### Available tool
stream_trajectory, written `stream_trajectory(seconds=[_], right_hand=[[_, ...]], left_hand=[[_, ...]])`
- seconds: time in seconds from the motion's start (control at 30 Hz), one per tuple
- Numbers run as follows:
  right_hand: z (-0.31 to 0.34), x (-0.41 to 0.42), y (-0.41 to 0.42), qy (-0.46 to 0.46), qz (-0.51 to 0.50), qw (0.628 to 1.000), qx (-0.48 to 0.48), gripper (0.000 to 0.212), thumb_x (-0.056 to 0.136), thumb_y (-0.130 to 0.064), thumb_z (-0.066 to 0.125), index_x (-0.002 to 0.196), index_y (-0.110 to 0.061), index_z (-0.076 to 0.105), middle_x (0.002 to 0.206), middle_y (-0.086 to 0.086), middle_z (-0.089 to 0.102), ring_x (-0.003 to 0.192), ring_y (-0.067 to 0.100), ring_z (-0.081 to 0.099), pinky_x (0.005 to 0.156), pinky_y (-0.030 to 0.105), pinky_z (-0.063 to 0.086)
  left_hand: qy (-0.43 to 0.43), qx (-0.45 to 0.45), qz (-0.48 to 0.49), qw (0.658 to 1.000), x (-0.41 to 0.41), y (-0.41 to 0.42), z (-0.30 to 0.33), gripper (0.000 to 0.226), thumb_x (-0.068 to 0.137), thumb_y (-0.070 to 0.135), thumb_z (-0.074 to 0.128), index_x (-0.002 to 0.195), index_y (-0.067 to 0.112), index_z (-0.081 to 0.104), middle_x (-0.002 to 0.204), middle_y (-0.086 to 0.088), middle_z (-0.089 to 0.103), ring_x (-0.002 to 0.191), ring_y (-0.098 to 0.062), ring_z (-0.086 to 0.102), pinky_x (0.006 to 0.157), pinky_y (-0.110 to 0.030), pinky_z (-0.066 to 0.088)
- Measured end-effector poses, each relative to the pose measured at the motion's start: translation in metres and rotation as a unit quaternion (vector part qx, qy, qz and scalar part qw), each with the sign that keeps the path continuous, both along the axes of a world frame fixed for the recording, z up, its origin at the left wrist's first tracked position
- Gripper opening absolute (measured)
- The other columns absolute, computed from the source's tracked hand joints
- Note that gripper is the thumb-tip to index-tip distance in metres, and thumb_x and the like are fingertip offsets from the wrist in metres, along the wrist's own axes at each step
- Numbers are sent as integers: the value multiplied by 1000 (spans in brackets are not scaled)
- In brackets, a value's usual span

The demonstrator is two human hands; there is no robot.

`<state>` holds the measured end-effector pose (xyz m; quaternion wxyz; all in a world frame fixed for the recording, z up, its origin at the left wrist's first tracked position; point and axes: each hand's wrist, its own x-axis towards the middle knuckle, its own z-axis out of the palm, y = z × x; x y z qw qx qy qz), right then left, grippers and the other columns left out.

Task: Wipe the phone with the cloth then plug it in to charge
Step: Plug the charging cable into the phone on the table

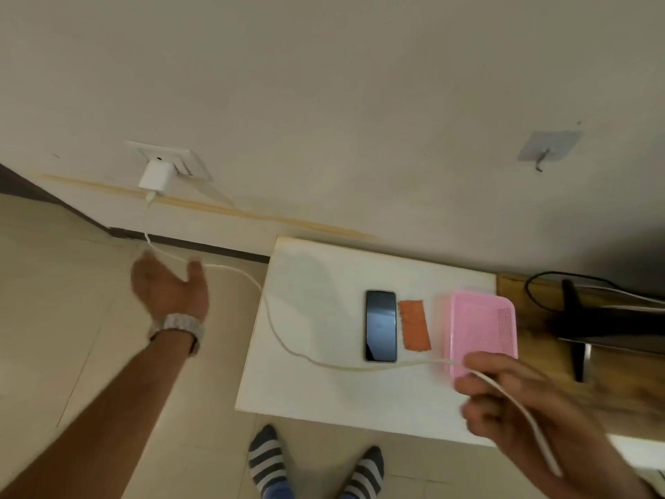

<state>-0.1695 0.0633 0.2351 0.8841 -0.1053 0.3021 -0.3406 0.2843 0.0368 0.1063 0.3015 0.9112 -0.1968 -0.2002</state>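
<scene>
A dark phone [381, 325] lies face up on the small white table [324, 390], with a folded orange cloth [414, 325] just right of it. A white charger [154, 176] sits in the wall socket [180, 162]. Its white cable [273, 333] runs down, across the table in front of the phone, and into my right hand [518, 408], which is closed around the cable near the table's front right corner. My left hand [169, 286] hovers open over the floor, left of the table, just below the hanging cable, with a watch on the wrist.
A pink plastic basket [482, 329] lies upside down right of the cloth. Beyond it a wooden desk [539, 354] carries a black stand and dark cables. A hook [543, 156] is stuck on the wall. My striped socks [270, 462] stand on the tiled floor.
</scene>
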Motion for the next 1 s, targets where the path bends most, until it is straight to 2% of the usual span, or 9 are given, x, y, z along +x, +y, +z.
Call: stream_trajectory(seconds=[0.07, 0.2, 0.3, 0.47, 0.53, 0.6, 0.73, 0.87, 1.0], right_hand=[[-9, 49, -1, -24, 21, 999, 25, 54, 106, -13, 4, 151, 16, 10, 150, 42, 30, 137, 53, 36, 113, 55, 29], [-36, 84, -19, -54, 41, 997, 45, 57, 103, -24, 32, 151, 6, 35, 153, 29, 41, 139, 41, 47, 115, 47, 40], [-50, 97, -31, -26, -23, 999, 38, 46, 104, -23, 40, 142, 0, 54, 149, 23, 51, 136, 34, 53, 105, 39, 52], [-67, 106, -55, 382, -21, 915, -126, 31, 95, -43, 66, 93, -15, 79, 82, 5, 70, 68, 13, 64, 58, 23, 53], [-77, 110, -59, 486, -2, 861, -148, 29, 96, -40, 65, 83, -19, 79, 71, 1, 64, 60, 10, 56, 57, 24, 51], [-88, 112, -59, 480, 1, 868, -123, 20, 99, -25, 60, 94, -16, 78, 81, 0, 72, 73, 13, 65, 73, 31, 58], [-109, 116, -50, 404, -5, 913, -58, 28, 103, -10, 43, 113, -14, 69, 70, 6, 57, 58, 17, 55, 60, 31, 53], [-133, 115, -42, 484, -3, 874, -44, 40, 107, -41, 37, 105, -21, 72, 66, -10, 47, 56, 7, 44, 56, 24, 38], [-147, 100, -42, 510, 12, 855, -95, 31, 105, -28, 39, 112, -17, 67, 87, -10, 57, 79, 13, 51, 67, 29, 42]], left_hand=[[22, -99, -163, 981, -44, -1, 9, 58, 103, 26, 58, 154, 4, 40, 160, -16, 38, 151, -26, 30, 126, -40, 21], [284, -140, -383, 868, -148, 4, 43, 35, 104, 36, 43, 112, 33, 77, 120, 17, 73, 118, 2, 62, 105, -25, 45], [352, -109, -378, 849, -189, 8, 43, 47, 94, 44, 35, 58, 35, 64, 60, 23, 61, 63, 6, 55, 68, -17, 42], [433, -64, -317, 842, -209, 12, 17, 50, 94, 36, 37, 58, 10, 60, 55, -11, 60, 52, -22, 55, 56, -32, 49], [524, 10, -243, 816, -212, 16, -1, 40, 93, 28, 42, 64, 9, 61, 55, -13, 56, 48, -26, 48, 53, -33, 46], [574, 108, -164, 795, -216, 20, -19, 30, 97, 18, 45, 79, 3, 62, 64, -16, 59, 52, -28, 53, 55, -34, 49], [495, 199, -106, 839, -227, 11, -60, 20, 99, 18, 54, 95, 1, 63, 91, -20, 67, 75, -35, 66, 68, -43, 58], [327, 199, -183, 906, -243, -11, -89, 34, 98, 25, 62, 125, 6, 60, 116, -16, 67, 100, -35, 70, 89, -48, 61], [149, 191, -284, 928, -267, -32, -110, 45, 96, 23, 61, 134, 3, 47, 132, -19, 54, 118, -38, 59, 94, -42, 51]])
